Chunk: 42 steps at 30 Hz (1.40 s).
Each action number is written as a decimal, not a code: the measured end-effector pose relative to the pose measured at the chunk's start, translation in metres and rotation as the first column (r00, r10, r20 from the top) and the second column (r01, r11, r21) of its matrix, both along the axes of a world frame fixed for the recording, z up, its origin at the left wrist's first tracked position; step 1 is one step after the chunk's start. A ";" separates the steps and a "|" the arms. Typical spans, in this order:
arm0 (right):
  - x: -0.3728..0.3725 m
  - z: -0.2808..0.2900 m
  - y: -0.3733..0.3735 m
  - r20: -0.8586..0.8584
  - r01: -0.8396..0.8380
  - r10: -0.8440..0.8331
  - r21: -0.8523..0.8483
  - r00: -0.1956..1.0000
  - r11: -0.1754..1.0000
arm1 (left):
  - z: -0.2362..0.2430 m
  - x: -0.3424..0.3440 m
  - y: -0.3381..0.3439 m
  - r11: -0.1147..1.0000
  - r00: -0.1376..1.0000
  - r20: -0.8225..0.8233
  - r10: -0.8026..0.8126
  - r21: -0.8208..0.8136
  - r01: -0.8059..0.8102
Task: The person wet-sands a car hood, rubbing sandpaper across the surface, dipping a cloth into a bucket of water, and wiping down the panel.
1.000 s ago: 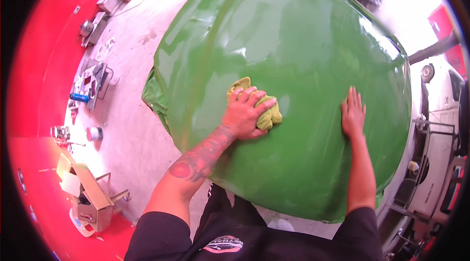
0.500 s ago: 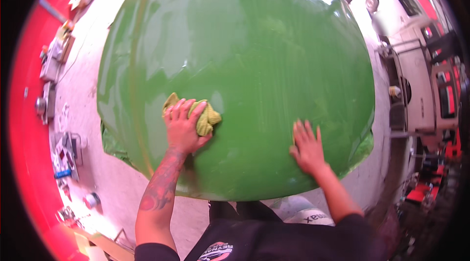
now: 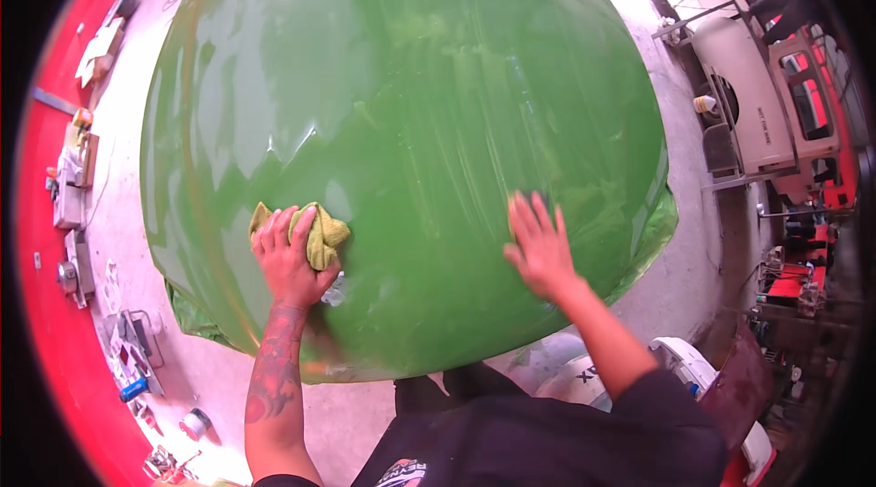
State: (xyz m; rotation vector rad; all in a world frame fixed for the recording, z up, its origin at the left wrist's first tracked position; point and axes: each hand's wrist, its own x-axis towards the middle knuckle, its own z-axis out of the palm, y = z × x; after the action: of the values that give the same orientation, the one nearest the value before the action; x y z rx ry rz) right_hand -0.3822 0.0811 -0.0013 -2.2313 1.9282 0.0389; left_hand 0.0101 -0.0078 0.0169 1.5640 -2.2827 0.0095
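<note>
Compared with half a second ago, the right hand [image 3: 545,259] lies farther up a glossy, curved green car hood [image 3: 420,213], fingers slightly spread; what is beneath them is mostly hidden. The left hand [image 3: 290,259] still presses a crumpled yellow-green cloth [image 3: 327,237] at the hood's near left, fingers curled over it. Around: concrete floor [image 3: 217,387], red wall [image 3: 55,323] left, pale vehicle body [image 3: 741,76] right.

Glossy, curved green panel [image 3: 429,136] across the middle of the frame.
A bunched yellow-green cloth [image 3: 326,238] lies on it left of centre, under the left hand [image 3: 290,259]; right of centre the right hand [image 3: 545,254] lies over the surface, perhaps with something thin beneath its fingers.
</note>
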 end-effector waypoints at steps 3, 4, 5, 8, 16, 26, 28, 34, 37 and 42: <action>-0.010 0.007 0.037 -0.005 -0.031 0.032 0.086 0.999 0.996 | 0.001 0.001 0.001 1.000 1.000 0.031 0.007 0.020 -0.007; -0.012 0.010 0.020 -0.018 -0.013 0.014 0.067 1.000 0.998 | 0.001 0.001 0.001 1.000 0.999 0.034 0.003 0.023 -0.004; -0.017 0.010 -0.014 -0.026 0.001 0.000 0.045 1.000 0.999 | 0.004 0.001 0.001 1.000 0.999 0.035 0.001 0.020 -0.002; -0.048 0.006 -0.138 -0.028 0.073 -0.077 -0.115 0.997 0.991 | 0.007 -0.010 -0.004 1.000 1.000 0.024 -0.018 0.005 0.018; -0.045 -0.017 -0.241 0.046 0.319 -0.316 -0.207 0.948 0.925 | 0.004 -0.006 -0.006 1.000 0.999 0.039 -0.031 0.001 0.031; -0.017 0.007 0.026 0.050 0.018 -0.022 0.089 0.998 0.996 | 0.006 0.000 -0.001 0.999 0.998 0.057 -0.032 -0.002 0.032; -0.030 0.006 0.002 0.040 -0.051 0.049 0.059 0.998 0.997 | 0.008 0.002 0.001 0.999 0.998 0.060 -0.036 0.005 0.036; -0.091 0.001 -0.230 0.051 0.231 -0.227 -0.106 0.973 0.967 | 0.004 -0.013 -0.006 0.998 0.996 0.068 -0.059 -0.011 0.060; -0.078 -0.009 -0.232 0.068 0.254 -0.248 -0.109 0.966 0.961 | 0.000 -0.006 -0.006 0.998 0.997 0.064 -0.044 -0.031 0.046; -0.052 -0.006 -0.045 0.005 0.099 -0.099 -0.091 0.995 0.991 | 0.004 0.000 -0.004 0.998 0.996 0.074 -0.051 -0.037 0.054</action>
State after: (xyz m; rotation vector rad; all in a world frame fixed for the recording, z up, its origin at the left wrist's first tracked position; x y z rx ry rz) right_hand -0.4342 0.0362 -0.0071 -2.1875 2.0773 -0.0654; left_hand 0.0100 -0.0114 0.0209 1.5074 -2.3649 0.0984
